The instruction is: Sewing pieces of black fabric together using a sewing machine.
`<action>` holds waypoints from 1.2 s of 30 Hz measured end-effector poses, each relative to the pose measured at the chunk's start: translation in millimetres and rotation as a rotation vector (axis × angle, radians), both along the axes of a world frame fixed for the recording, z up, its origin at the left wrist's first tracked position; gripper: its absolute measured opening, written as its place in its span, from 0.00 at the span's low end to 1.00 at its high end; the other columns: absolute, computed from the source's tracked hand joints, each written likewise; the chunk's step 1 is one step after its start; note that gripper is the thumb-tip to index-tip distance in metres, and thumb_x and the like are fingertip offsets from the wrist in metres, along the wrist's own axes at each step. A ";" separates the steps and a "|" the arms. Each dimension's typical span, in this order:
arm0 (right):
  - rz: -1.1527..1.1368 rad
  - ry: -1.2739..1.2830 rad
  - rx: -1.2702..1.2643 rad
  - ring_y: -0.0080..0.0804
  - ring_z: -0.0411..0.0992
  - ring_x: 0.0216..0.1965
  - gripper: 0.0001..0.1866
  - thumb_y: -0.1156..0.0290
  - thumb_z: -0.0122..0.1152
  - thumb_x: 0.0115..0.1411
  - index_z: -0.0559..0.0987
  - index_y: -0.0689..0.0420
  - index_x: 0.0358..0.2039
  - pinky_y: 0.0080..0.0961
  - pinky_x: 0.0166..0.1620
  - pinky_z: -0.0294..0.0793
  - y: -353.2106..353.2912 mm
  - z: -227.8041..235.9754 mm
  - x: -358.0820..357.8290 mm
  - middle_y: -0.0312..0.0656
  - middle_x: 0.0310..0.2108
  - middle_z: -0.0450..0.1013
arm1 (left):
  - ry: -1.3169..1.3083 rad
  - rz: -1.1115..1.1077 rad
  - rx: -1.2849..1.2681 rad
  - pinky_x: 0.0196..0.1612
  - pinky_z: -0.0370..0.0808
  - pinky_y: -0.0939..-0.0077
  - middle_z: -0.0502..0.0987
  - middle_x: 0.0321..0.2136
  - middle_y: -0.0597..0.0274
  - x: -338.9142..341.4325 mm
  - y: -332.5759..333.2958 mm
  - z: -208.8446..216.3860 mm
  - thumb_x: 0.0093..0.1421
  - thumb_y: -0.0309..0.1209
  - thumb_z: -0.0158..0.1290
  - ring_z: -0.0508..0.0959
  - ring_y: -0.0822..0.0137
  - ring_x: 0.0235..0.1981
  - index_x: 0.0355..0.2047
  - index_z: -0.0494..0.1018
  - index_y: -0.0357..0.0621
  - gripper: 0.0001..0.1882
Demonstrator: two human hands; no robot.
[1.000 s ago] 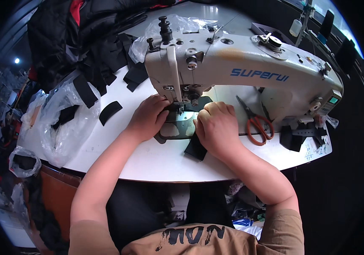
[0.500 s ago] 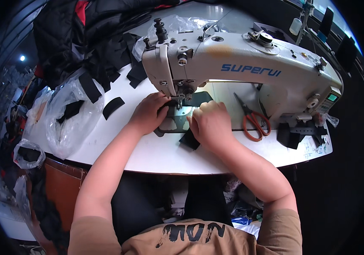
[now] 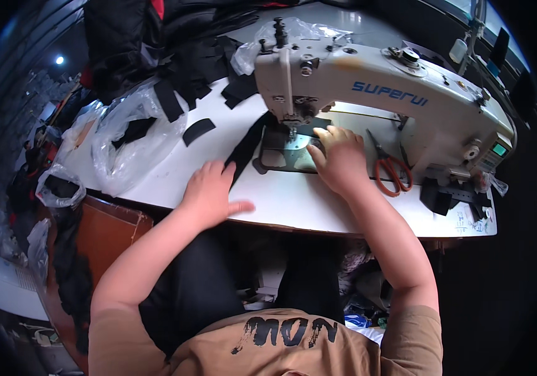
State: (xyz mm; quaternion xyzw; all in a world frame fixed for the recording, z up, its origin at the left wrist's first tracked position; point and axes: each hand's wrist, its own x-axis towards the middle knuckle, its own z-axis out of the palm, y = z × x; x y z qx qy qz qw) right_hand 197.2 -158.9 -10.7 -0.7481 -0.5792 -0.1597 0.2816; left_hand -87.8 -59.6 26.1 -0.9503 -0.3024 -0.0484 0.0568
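My left hand is spread near the table's front edge, thumb out to the side, its fingers against a long black fabric strip. That strip runs up toward the needle area of a white sewing machine. My right hand lies over the right side of the machine's metal bed, fingers stretched forward and thumb apart. Just beyond its fingertips is a dark piece behind the presser foot. What lies beneath the right palm is hidden.
Scissors with orange handles lie right of my right hand. A curved black piece and a clear plastic bag are on the left of the white table. Black fabric pieces pile behind; a black strap bundle sits right.
My left hand has moved from beside the needle toward the table's front edge and opened, and the black strip shows. My right hand has uncurled. The whole view has shifted.
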 end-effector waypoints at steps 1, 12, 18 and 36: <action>0.014 0.013 -0.033 0.47 0.71 0.57 0.21 0.56 0.64 0.64 0.80 0.52 0.54 0.44 0.62 0.65 -2.6 5.0 -3.6 0.46 0.53 0.76 | 0.004 -0.027 -0.022 0.57 0.72 0.55 0.72 0.47 0.47 -15.4 -13.4 6.4 0.50 0.61 0.66 0.72 0.47 0.52 0.62 0.70 0.33 0.50; 0.043 -0.013 -0.063 0.45 0.72 0.54 0.18 0.65 0.64 0.62 0.80 0.53 0.52 0.40 0.59 0.67 -3.5 -0.8 1.6 0.44 0.50 0.77 | -0.261 0.167 -0.702 0.42 0.80 0.75 0.84 0.34 0.58 -104.0 -7.7 125.1 0.68 0.26 0.52 0.84 0.68 0.37 0.47 0.81 0.37 0.11; 0.062 -0.017 -0.001 0.45 0.73 0.51 0.18 0.68 0.65 0.60 0.81 0.53 0.51 0.40 0.56 0.69 2.5 -9.7 -5.0 0.43 0.47 0.77 | -0.436 0.265 -0.642 0.27 0.74 0.82 0.82 0.33 0.62 -92.8 31.7 220.3 0.66 0.27 0.53 0.82 0.75 0.26 0.47 0.80 0.38 0.12; 0.091 -0.035 -0.048 0.47 0.72 0.49 0.19 0.73 0.64 0.60 0.80 0.52 0.53 0.41 0.55 0.70 4.6 0.2 2.9 0.45 0.43 0.74 | -0.670 -0.086 0.247 0.45 0.79 0.52 0.82 0.39 0.40 16.9 229.8 126.4 0.60 0.34 0.57 0.81 0.40 0.40 0.33 0.84 0.40 0.11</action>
